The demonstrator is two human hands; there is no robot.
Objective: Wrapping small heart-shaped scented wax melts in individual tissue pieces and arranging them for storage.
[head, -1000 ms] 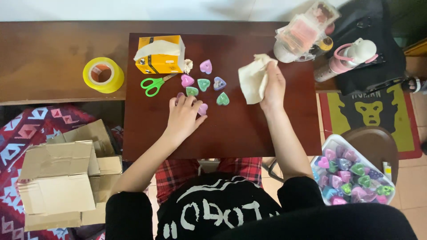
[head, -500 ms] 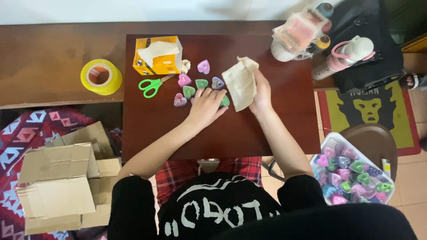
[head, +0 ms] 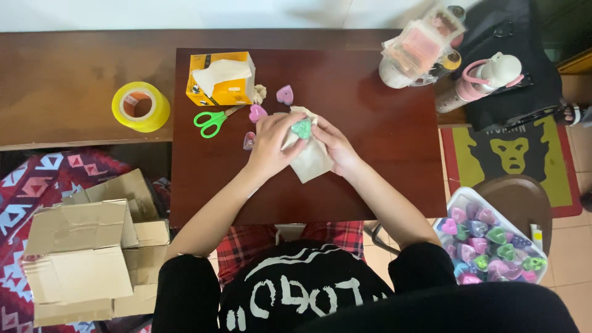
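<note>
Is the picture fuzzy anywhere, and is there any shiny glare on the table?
Head view: mostly sharp; the green heart and both hands, left hand and right hand, are clear. The dark table shows soft, even light without strong glare. The edges look slightly bent, and the black shirt nearest the camera is slightly soft.

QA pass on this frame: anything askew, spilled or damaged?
Nothing spilled or broken. Both hands, left hand and right hand, hold a green heart over a paper bag. Pink hearts lie loosely beside the scissors.

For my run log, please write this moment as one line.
left hand: puts green heart-shaped piece at small beige paper bag | right hand: holds bag | nearby: pink heart-shaped pieces, green scissors
</note>
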